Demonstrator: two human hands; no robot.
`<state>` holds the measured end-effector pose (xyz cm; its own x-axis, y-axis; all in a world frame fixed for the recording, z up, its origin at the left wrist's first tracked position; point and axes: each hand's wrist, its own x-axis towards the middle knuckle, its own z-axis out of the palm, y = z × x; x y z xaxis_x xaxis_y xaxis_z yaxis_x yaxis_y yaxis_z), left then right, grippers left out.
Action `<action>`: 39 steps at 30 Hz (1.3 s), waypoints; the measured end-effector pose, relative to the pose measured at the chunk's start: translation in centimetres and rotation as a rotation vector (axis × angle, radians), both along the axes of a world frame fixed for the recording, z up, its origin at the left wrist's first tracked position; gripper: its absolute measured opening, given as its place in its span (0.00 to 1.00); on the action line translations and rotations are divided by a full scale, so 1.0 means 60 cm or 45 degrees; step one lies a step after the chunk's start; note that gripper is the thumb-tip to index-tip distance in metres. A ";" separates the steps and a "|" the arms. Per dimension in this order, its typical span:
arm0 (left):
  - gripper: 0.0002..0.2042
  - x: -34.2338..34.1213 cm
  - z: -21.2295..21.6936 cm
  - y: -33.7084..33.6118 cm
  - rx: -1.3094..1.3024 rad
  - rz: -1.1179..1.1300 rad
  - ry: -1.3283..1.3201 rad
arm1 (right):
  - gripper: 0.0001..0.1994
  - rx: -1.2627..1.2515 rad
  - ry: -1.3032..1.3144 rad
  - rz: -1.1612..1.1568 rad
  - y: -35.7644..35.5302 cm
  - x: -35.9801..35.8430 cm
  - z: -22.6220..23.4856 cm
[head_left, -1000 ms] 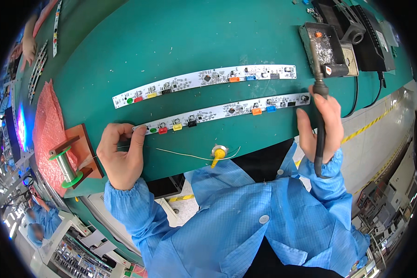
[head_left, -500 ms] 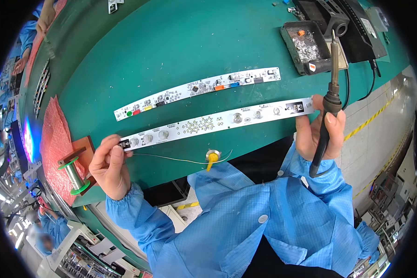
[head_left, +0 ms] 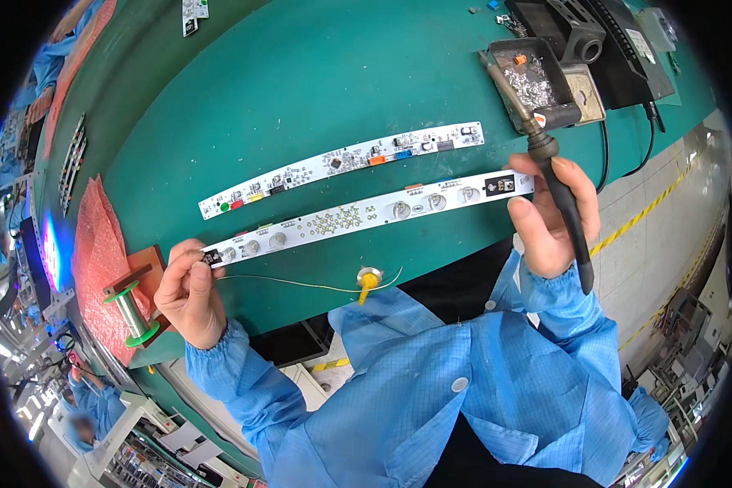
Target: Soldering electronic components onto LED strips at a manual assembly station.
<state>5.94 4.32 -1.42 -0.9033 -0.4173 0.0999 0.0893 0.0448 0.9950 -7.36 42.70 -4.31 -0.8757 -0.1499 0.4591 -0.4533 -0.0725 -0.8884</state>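
A long white curved circuit board (head_left: 333,222) with coil springs and small yellowish parts spans the space between my hands. My left hand (head_left: 191,294) pinches its left end at the black patch. A thin solder wire (head_left: 301,284) trails right from near those fingers. My right hand (head_left: 555,215) has a soldering iron (head_left: 563,191) lying across its fingers, tip pointing up and left over the black tray. The fingers of this hand also meet the board's right end; the thumb stands off its near edge. Beyond lies a second circuit board (head_left: 342,163), with coloured connectors facing up.
The black tray (head_left: 531,77) holds metallic scraps beside a soldering iron stand (head_left: 581,41). A solder spool (head_left: 130,313) sits at left by pink bubble wrap (head_left: 102,252). A yellow-tailed metal button (head_left: 369,281) is at the green bench's (head_left: 301,89) near edge. Other people work at far left.
The iron's tip has swung left, from pointing straight up to slanting over the tray. The held board has shifted slightly left and tilted, so connectors now peek over its far edge.
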 end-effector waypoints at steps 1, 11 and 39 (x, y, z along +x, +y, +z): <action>0.08 -0.001 0.000 0.001 -0.010 -0.013 0.015 | 0.29 -0.047 -0.064 0.028 0.002 0.000 0.001; 0.06 -0.005 0.015 0.016 -0.098 -0.028 0.087 | 0.28 -0.092 -0.188 0.005 0.011 -0.004 0.000; 0.12 -0.005 0.123 0.033 -0.870 -0.010 0.087 | 0.27 0.018 -0.292 -0.124 0.029 -0.006 -0.006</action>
